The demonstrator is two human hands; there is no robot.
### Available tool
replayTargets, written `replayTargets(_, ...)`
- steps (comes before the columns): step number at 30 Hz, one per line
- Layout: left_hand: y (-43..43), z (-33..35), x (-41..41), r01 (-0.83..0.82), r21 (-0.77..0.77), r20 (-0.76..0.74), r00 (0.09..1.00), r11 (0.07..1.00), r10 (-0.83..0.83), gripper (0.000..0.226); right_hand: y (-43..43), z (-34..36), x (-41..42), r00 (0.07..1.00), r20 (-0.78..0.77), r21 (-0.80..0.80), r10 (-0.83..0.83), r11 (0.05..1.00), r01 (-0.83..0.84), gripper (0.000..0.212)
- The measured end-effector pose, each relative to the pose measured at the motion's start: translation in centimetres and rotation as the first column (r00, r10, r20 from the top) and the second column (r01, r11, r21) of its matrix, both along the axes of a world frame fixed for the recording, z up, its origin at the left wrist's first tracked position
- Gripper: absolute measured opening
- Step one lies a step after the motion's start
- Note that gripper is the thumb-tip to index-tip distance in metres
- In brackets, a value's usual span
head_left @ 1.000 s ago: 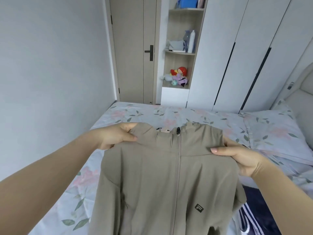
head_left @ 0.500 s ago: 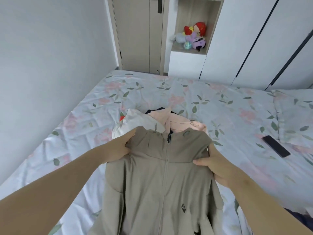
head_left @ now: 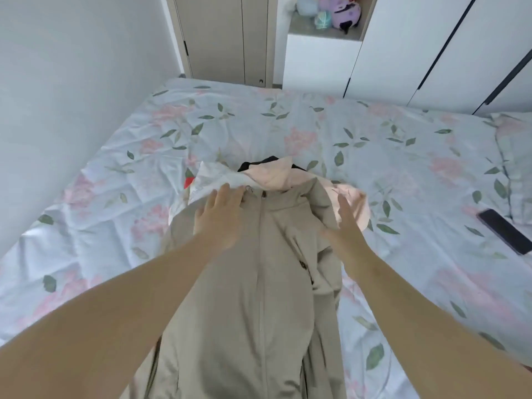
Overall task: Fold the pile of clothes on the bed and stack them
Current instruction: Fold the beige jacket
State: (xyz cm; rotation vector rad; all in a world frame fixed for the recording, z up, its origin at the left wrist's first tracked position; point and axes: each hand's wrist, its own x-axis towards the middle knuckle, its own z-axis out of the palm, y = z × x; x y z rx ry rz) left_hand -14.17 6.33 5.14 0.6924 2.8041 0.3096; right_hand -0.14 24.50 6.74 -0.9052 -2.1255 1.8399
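Observation:
A beige zip-up jacket [head_left: 259, 298] lies face up and lengthwise on the floral bed [head_left: 388, 156], its collar over a small pile of clothes: a white piece [head_left: 213, 177], a pink piece [head_left: 273, 175] and something black [head_left: 259, 164]. My left hand [head_left: 220, 216] rests flat with straight fingers on the jacket's left shoulder. My right hand [head_left: 347, 223] is blurred, fingers straight, over the jacket's right shoulder and the pink piece; whether it touches the cloth is unclear.
A black phone [head_left: 505, 230] lies on the bed at the right. A pillow [head_left: 515, 156] sits at the far right. A wall runs along the bed's left side. Wardrobe doors [head_left: 431, 53] and a shelf with plush toys [head_left: 331, 10] stand behind.
Both hands let go of the jacket's shoulders and now lie open over it. The jacket went down from hanging in the air onto the bed and pile. The camera tilted downward.

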Motion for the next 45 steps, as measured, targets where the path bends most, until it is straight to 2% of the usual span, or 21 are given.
replayTargets(3,-0.4,-5.8,3.0,0.118,-0.051,0.095,0.989,0.992,-0.112,0.061,-0.3,-6.9,3.1,0.978,0.197,-0.014,-0.068,0.997,0.072,0.067)
replayTargets(7,-1.0,-12.3,7.1,0.242,-0.133,0.163,0.962,0.961,-0.219,0.058,-0.3,-13.3,7.7,0.823,0.508,-0.007,-0.253,0.955,0.298,0.061)
replayTargets(10,-0.9,-15.9,9.4,0.298,-0.198,0.127,0.952,0.934,-0.277,0.061,-0.2,-16.8,9.8,0.743,0.592,0.028,-0.311,0.930,0.367,0.062)
replayTargets(13,-0.4,-18.6,10.8,0.290,-0.238,0.142,0.955,0.927,-0.262,0.066,-0.9,-19.0,10.8,0.712,0.652,-0.001,-0.260,0.939,0.344,0.044)
replayTargets(16,-0.3,-21.0,11.4,0.259,-0.271,0.206,0.957,0.927,-0.207,0.072,-1.3,-20.2,11.2,0.732,0.657,0.028,-0.182,0.976,0.217,0.014)
replayTargets(18,-0.4,-22.1,11.5,0.263,-0.295,0.214,0.955,0.919,-0.204,0.076,-0.2,-20.5,11.7,0.737,0.638,0.125,-0.222,0.975,0.186,0.019)
replayTargets(20,-0.5,-22.6,11.5,0.274,-0.314,0.212,0.953,0.909,-0.215,0.077,1.8,-19.8,12.2,0.716,0.578,0.259,-0.391,0.920,0.293,0.013)
replayTargets(22,-0.5,-22.8,11.6,0.275,-0.324,0.214,0.953,0.905,-0.213,0.075,3.9,-18.6,12.5,0.659,0.448,0.391,-0.604,0.795,0.464,0.002)
replayTargets(23,-0.4,-22.8,11.6,0.259,-0.312,0.217,0.956,0.914,-0.197,0.072,4.6,-18.1,12.5,0.642,0.371,0.419,-0.671,0.738,0.529,0.006)
replayTargets(25,0.4,-22.5,11.7,0.156,-0.225,0.220,0.970,0.962,-0.106,0.059,5.0,-17.8,12.2,0.688,0.298,0.415,-0.662,0.739,0.530,0.008)
replayTargets(28,2.6,-22.1,12.8,-0.083,-0.075,0.217,0.971,0.994,0.098,0.056,3.5,-18.4,12.7,0.782,0.391,0.365,-0.485,0.862,0.352,0.026)
replayTargets(31,4.0,-23.0,14.1,-0.094,-0.160,0.176,0.977,0.983,0.122,0.073,2.3,-19.4,14.8,0.664,0.453,0.330,-0.594,0.804,0.494,0.048)
replayTargets(33,4.0,-23.9,14.4,-0.086,-0.202,0.108,0.988,0.976,0.109,0.076,1.7,-20.3,16.1,0.625,0.587,0.286,-0.514,0.854,0.434,0.043)
replayTargets(35,3.9,-24.6,14.6,-0.096,-0.189,0.043,0.993,0.977,0.106,0.076,1.7,-20.8,16.7,0.632,0.648,0.250,-0.426,0.902,0.352,0.016)
replayTargets(38,4.0,-24.9,15.0,-0.101,-0.146,-0.018,0.995,0.984,0.099,0.072,2.5,-20.4,16.3,0.642,0.471,0.310,-0.606,0.794,0.523,0.006)
replayTargets(40,4.0,-25.0,15.1,-0.107,-0.129,-0.033,0.994,0.986,0.103,0.072,2.4,-19.3,15.5,0.670,0.219,0.345,-0.710,0.698,0.627,0.026)
replayTargets(41,4.0,-25.0,15.1,-0.109,-0.120,-0.037,0.994,0.987,0.105,0.073,1.8,-18.5,15.1,0.759,0.158,0.390,-0.631,0.746,0.539,0.035)
replayTargets(42,3.9,-25.1,15.1,-0.112,-0.109,-0.040,0.993,0.988,0.108,0.072,1.0,-18.0,14.9,0.883,0.172,0.424,-0.436,0.842,0.333,0.037)
replayTargets(43,3.9,-25.1,15.1,-0.117,-0.097,-0.044,0.993,0.988,0.113,0.071,-0.2,-17.8,14.8,0.957,0.259,0.355,-0.135,0.934,0.036,0.034)
replayTargets(44,3.8,-25.1,15.1,-0.121,-0.078,-0.049,0.992,0.990,0.118,0.069,-1.6,-17.5,15.0,0.915,0.357,0.179,0.187,0.948,-0.263,0.027)
replayTargets(45,3.8,-25.1,15.2,-0.125,-0.054,-0.055,0.991,0.991,0.122,0.066,-2.7,-17.2,15.3,0.829,0.393,-0.042,0.398,0.908,-0.416,0.019)
